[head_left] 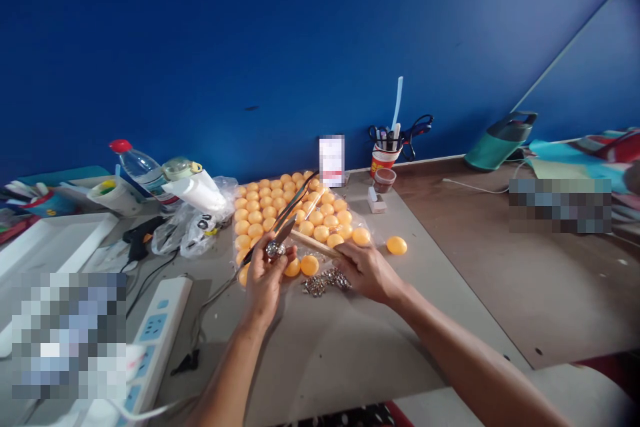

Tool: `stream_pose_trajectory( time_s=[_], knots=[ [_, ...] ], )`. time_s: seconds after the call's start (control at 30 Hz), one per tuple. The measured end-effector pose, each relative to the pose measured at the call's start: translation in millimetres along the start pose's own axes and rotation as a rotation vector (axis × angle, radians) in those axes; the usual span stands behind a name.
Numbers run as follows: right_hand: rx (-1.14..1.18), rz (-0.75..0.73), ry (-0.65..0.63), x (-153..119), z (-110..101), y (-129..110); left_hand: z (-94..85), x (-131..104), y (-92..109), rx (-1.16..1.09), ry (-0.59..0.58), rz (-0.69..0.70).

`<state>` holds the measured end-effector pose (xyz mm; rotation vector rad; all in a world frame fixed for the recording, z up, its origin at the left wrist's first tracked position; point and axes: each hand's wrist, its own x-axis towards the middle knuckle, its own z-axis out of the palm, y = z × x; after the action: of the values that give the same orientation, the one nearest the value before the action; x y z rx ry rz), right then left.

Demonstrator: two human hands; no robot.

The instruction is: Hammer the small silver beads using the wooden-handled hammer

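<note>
My left hand (267,277) is closed, its fingers and thumb pinching a shiny silver ball-like piece (275,250). A wooden-handled hammer (315,245) is gripped in my right hand (367,270). Its dark, wedge-shaped metal head lies right by my left fingertips; whether it touches the silver piece I cannot tell. Beneath and beyond both hands, rows of orange balls (273,202) sit in clear plastic wrap. A few more lie along the front, and one loose orange ball (397,245) rests to the right. Between my wrists is a heap of small shiny metal pieces (320,282).
A white power strip (163,310) and cables flank my left arm. Farther left are a black glue gun (140,240), a plastic bag (193,230), a red-capped bottle (143,170) and a white tray (95,230). A pen cup (384,159) and a green flask (500,141) stand at the back.
</note>
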<state>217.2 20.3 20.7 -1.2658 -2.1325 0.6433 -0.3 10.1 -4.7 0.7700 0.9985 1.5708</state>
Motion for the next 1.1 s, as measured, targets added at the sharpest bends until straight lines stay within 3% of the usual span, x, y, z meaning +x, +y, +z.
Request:
stream_pose_trajectory(
  time_s=[0.93,1.1],
  knots=[
    [0.016,-0.002,0.009,1.1,-2.6,-2.0,-0.3,-0.2,2.0,0.012,0.014,0.001],
    [-0.068,-0.019,0.000,0.8,-4.5,-0.5,0.8,-1.1,3.0,0.001,0.006,-0.013]
  ],
)
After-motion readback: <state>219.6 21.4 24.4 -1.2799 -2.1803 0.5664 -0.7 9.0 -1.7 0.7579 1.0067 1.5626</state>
